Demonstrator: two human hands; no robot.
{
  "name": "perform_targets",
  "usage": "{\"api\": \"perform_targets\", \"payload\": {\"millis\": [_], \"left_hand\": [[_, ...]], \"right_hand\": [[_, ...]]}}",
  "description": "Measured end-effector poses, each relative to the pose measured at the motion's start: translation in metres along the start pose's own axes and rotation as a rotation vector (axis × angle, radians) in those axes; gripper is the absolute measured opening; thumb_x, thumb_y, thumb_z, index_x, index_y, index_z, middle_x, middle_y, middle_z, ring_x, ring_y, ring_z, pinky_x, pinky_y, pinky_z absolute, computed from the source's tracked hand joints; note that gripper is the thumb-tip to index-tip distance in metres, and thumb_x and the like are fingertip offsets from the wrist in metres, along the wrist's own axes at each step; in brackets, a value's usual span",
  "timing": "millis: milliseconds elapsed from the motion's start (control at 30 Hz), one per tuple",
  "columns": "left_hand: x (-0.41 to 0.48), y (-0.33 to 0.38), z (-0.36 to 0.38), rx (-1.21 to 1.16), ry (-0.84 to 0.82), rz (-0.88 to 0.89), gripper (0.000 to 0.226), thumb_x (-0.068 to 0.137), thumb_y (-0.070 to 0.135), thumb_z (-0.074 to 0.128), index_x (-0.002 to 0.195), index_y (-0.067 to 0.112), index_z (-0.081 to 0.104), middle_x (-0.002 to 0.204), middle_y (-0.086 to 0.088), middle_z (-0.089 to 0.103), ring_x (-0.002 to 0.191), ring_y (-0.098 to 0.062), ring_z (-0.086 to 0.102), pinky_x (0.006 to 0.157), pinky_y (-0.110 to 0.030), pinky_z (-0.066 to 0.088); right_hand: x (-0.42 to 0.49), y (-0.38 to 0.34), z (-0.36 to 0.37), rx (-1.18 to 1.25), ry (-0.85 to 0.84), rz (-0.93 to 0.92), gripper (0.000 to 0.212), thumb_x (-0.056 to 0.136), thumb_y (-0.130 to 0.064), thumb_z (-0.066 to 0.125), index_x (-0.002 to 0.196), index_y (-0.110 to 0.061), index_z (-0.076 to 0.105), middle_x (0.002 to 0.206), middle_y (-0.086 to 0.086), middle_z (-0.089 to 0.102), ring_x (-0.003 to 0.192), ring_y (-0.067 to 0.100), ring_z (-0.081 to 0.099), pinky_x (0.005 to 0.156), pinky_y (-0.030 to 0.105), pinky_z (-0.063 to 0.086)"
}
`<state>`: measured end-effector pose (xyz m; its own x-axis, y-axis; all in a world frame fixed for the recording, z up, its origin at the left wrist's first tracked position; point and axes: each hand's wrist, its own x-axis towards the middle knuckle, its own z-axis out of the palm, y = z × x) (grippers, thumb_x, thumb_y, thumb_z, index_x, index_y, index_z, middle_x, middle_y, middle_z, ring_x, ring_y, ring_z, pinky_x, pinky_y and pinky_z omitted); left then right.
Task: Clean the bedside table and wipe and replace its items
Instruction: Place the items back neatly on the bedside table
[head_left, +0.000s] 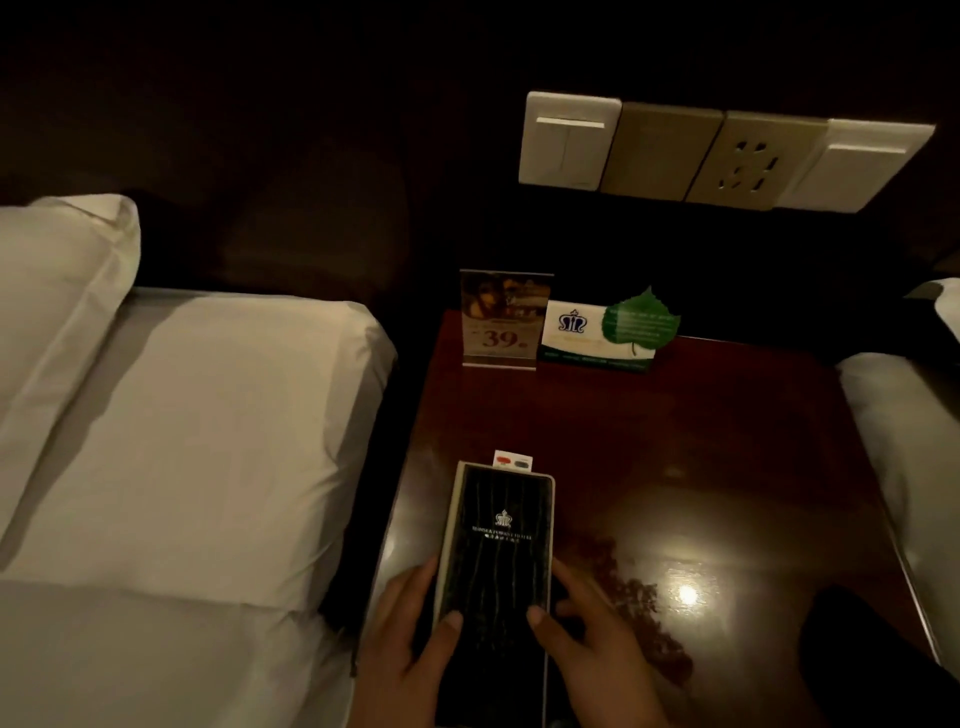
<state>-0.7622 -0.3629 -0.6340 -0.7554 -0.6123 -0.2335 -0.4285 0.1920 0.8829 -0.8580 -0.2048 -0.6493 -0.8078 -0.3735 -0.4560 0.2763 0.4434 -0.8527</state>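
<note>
A dark hotel folder (496, 561) with a crown logo lies lengthwise at the front left of the glossy wooden bedside table (675, 467). My left hand (410, 654) holds its left edge with the thumb on the cover. On the other side, my right hand (587, 644) grips the right edge, thumb on top and fingers along the side. A small white card (512, 460) with red and blue marks pokes out past the folder's far end. An acrylic sign (503, 319) reading 39 and a white-and-green leaf tent card (608, 332) stand at the table's back.
A white-sheeted bed (182, 441) with a pillow (57, 291) runs along the left. Another bed's edge (893, 441) borders the right. Wall switches and a socket (722, 153) sit above the table. A dark shape (872, 654) covers the table's front right corner.
</note>
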Motion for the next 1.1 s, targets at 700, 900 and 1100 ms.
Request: {"api": "perform_targets", "payload": {"millis": [700, 900, 1100], "left_hand": [[0.021, -0.032, -0.009, 0.069, -0.001, 0.143, 0.066, 0.080, 0.050, 0.052, 0.143, 0.030, 0.049, 0.134, 0.012, 0.050, 0.125, -0.007, 0.051, 0.100, -0.027, 0.043], [0.021, -0.035, -0.008, 0.107, 0.000, 0.135, 0.068, 0.079, 0.052, 0.051, 0.144, 0.031, 0.048, 0.136, 0.015, 0.049, 0.127, -0.005, 0.048, 0.101, -0.027, 0.042], [0.023, -0.031, -0.005, 0.098, 0.002, 0.146, 0.065, 0.080, 0.051, 0.052, 0.143, 0.034, 0.049, 0.135, 0.021, 0.047, 0.127, -0.001, 0.047, 0.098, -0.020, 0.039]], "right_hand": [[0.062, -0.040, 0.007, -0.283, 0.120, -0.232, 0.045, 0.094, -0.038, 0.057, 0.137, -0.043, 0.046, 0.134, -0.010, 0.054, 0.120, 0.015, 0.051, 0.097, 0.035, 0.045], [0.103, -0.068, 0.016, -0.454, 0.031, -0.215, 0.045, 0.099, -0.041, 0.048, 0.142, -0.027, 0.046, 0.143, -0.008, 0.050, 0.129, 0.013, 0.036, 0.091, 0.023, 0.030], [0.101, -0.067, 0.006, -0.443, 0.039, -0.211, 0.045, 0.098, -0.042, 0.049, 0.141, -0.031, 0.046, 0.141, -0.011, 0.052, 0.125, 0.006, 0.036, 0.093, 0.024, 0.032]]}}
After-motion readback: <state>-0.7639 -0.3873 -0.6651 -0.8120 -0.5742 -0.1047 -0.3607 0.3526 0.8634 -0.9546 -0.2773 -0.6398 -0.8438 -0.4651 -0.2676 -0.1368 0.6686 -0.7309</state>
